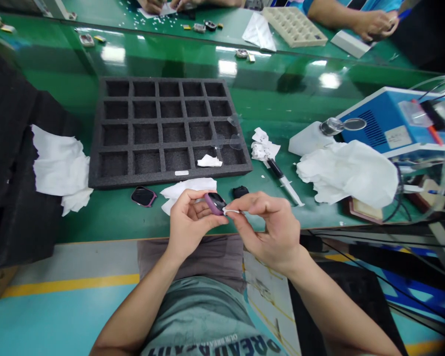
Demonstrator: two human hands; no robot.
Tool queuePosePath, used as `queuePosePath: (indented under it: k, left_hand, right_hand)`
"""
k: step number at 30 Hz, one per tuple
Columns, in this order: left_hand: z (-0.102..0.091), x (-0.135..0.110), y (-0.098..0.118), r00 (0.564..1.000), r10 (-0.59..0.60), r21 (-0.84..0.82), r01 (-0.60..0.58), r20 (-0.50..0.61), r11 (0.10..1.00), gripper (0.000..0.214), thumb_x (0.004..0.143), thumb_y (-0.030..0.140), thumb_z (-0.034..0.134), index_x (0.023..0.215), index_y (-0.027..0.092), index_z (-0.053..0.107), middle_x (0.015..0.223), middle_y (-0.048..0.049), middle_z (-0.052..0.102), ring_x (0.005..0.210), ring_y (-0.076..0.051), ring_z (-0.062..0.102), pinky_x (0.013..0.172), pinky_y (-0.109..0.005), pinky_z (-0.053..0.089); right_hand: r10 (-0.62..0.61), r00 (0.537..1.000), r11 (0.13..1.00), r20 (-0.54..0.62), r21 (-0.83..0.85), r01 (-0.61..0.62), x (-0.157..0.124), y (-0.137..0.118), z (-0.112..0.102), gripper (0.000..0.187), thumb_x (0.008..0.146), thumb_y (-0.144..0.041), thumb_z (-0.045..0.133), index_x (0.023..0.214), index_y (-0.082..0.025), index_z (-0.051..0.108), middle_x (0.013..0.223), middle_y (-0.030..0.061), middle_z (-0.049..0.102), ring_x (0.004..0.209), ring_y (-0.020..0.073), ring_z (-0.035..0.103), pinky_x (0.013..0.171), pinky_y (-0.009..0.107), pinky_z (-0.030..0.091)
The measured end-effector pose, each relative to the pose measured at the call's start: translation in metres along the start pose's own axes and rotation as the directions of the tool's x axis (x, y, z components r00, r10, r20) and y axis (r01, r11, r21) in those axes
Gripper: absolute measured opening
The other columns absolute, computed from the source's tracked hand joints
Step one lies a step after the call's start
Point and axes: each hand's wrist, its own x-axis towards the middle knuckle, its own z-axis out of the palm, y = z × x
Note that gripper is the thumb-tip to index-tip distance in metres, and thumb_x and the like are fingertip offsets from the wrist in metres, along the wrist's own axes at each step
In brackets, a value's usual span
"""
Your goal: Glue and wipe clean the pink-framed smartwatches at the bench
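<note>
My left hand (191, 217) is closed around a purple-framed smartwatch case (215, 203) with a dark glass face. In my right hand (269, 227), thumb and forefinger pinch a twisted bit of white tissue (232, 211), its tip touching the lower right rim of the case. Left of my hands, a second purple watch case (144, 196) lies on the green bench. Just behind my right fingers sits a small black part (240, 192), partly covered. White tissue (187, 188) is spread behind my left hand.
A black foam tray (170, 174) with square compartments lies ahead, holding a tissue scrap and clear film pieces. To its right are a syringe (285, 183), a white pump bottle (307, 141), white cloth (352, 173) and a blue machine (374, 123). Two co-workers' hands show across the bench.
</note>
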Motion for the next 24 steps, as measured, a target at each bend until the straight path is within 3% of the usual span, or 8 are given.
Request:
queuePosePath:
  k: [6,12,24]
  left_hand:
    - [0.0010,0.0003,0.0009,1.000,0.021,-0.004,-0.021,-0.011,1.000,0.060,0.049,0.009,0.100,0.093,0.020,0.061,0.093,0.0007,0.077,0.080,-0.014,0.077,0.077,-0.027,0.065]
    - [0.0012,-0.0014,0.0000,0.999,0.024,0.058,-0.022,-0.025,0.998,0.059,0.048,0.011,0.101,0.093,0.020,0.064,0.112,-0.0033,0.078,0.085,-0.016,0.079,0.077,-0.028,0.066]
    - [0.0007,0.0013,0.0015,1.000,0.025,0.037,-0.025,-0.013,0.999,0.057,0.050,0.010,0.100,0.093,0.021,0.064,0.109,-0.0020,0.078,0.083,-0.014,0.078,0.077,-0.026,0.065]
  right_hand:
    - [-0.020,1.000,0.999,-0.020,-0.026,0.019,-0.0015,0.0029,0.0019,0.036,0.088,-0.004,0.069,0.096,-0.027,0.042,0.084,0.0020,0.077,0.073,0.0195,0.075,0.066,0.035,0.061]
    - [-0.023,1.000,1.000,0.003,-0.005,0.023,-0.0007,0.0013,0.0030,0.034,0.090,-0.005,0.065,0.096,-0.027,0.041,0.083,0.0019,0.076,0.072,0.0187,0.072,0.065,0.036,0.061]
    - [-0.041,0.999,0.999,0.029,-0.009,0.042,-0.0002,0.0044,0.0003,0.032,0.091,-0.005,0.064,0.094,-0.027,0.041,0.085,0.0027,0.076,0.076,0.0191,0.074,0.068,0.037,0.061]
